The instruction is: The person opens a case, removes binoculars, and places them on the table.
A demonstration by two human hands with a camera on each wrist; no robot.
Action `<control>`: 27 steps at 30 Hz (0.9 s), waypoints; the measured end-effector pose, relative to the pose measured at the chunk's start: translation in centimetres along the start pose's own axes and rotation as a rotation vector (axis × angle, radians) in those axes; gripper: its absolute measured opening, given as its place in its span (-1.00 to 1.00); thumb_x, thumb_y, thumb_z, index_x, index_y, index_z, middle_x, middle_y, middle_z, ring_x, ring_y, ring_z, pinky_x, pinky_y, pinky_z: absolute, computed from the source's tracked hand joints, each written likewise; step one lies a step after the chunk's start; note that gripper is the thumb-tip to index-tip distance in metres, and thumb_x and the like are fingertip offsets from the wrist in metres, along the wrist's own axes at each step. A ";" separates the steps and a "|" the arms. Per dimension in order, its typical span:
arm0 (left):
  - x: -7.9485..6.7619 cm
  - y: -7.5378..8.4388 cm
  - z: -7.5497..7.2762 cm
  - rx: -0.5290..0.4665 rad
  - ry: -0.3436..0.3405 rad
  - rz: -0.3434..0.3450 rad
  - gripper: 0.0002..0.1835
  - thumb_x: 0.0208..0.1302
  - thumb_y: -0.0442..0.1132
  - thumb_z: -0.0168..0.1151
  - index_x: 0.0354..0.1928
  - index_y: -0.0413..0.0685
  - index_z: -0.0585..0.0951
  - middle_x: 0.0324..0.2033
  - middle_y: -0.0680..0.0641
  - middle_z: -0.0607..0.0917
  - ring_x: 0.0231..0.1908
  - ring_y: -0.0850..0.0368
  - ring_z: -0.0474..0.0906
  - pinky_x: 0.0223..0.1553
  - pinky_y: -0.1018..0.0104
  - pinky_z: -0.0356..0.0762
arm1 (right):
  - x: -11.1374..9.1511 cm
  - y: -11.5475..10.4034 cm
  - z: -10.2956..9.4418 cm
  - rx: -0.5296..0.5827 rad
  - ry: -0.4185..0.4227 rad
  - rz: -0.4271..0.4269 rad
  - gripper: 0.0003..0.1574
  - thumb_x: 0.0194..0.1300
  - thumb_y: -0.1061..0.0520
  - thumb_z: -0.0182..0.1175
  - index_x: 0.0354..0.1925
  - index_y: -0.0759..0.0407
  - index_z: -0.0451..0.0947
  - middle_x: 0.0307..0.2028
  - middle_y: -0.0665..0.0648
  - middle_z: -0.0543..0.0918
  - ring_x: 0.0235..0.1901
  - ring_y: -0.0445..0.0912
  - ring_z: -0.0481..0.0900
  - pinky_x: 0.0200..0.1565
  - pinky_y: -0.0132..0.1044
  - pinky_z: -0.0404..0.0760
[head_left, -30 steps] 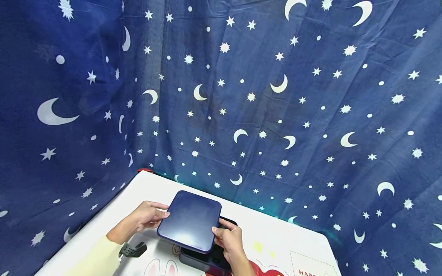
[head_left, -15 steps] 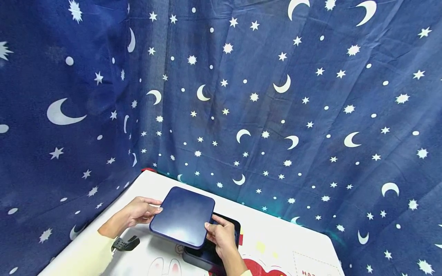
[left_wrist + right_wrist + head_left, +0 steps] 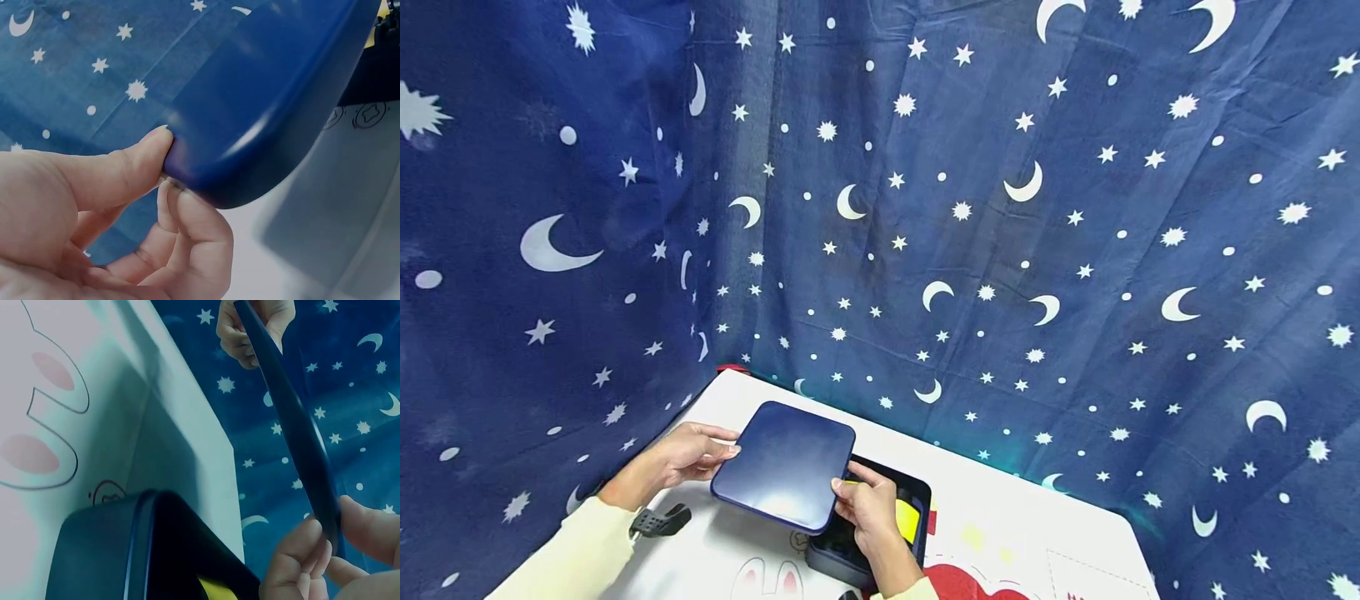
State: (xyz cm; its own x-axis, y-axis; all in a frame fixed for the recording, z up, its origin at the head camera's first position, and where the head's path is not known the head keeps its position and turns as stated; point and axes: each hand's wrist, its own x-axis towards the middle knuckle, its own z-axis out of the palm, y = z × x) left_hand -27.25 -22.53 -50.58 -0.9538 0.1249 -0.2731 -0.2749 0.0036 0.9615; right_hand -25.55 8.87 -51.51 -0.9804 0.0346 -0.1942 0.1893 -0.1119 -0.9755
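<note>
A dark blue square lid (image 3: 786,467) with rounded corners is held level above the table by both hands. My left hand (image 3: 688,457) pinches its left edge between thumb and fingers; the left wrist view shows the thumb on top of the lid (image 3: 250,94). At the opposite edge my right hand (image 3: 868,504) pinches it the same way, seen close in the right wrist view. Below and to the right stands an uncovered black box (image 3: 844,569), partly hidden by the lid and right hand. Something yellow (image 3: 907,521) lies inside it.
The white table (image 3: 1000,500) bears printed drawings, among them rabbit ears (image 3: 767,579) and a red shape (image 3: 958,583). A blue curtain (image 3: 970,250) with moons and stars hangs behind and to the left. A black band (image 3: 661,522) is on the left wrist.
Both hands have carried the lid left, away from above the box. More of the box's inside shows, including the yellow thing. The head view has shifted slightly left.
</note>
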 end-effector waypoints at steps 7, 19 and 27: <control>0.1 -0.6 -1.5 -0.009 0.005 0.004 -0.54 0.27 -0.42 0.40 0.20 -0.44 0.60 -0.47 0.13 0.77 -0.46 0.34 0.64 -0.37 0.43 0.64 | 0.3 0.4 1.6 0.006 -0.002 0.008 -0.28 0.16 0.40 0.41 0.30 0.44 0.52 -0.51 -0.02 0.71 -0.59 -0.26 0.59 -0.48 -0.40 0.63; 0.3 -0.9 -3.7 -0.028 -0.009 0.021 -0.50 0.31 -0.43 0.36 0.26 -0.48 0.54 -0.44 0.12 0.78 -0.42 0.32 0.68 -0.34 0.37 0.69 | 0.6 0.6 4.1 0.015 -0.024 -0.012 -0.30 0.15 0.44 0.35 0.29 0.47 0.50 -0.45 0.04 0.62 -0.58 -0.23 0.51 -0.49 -0.41 0.55; 0.8 -1.4 -4.8 -0.004 0.010 0.024 -0.54 0.31 -0.43 0.36 0.22 -0.48 0.57 -0.52 0.19 0.70 -0.50 0.41 0.55 -0.40 0.46 0.59 | 0.8 1.3 5.7 -0.035 -0.002 -0.031 -0.31 0.10 0.48 0.27 0.26 0.49 0.51 -0.43 0.07 0.58 -0.64 -0.22 0.42 -0.53 -0.43 0.43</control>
State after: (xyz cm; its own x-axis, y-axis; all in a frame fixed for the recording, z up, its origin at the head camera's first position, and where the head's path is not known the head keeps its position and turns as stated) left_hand -28.22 -27.17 -52.29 -0.9614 0.1153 -0.2499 -0.2520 -0.0036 0.9677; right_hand -26.42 3.13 -52.35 -0.9859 0.0359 -0.1635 0.1605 -0.0756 -0.9841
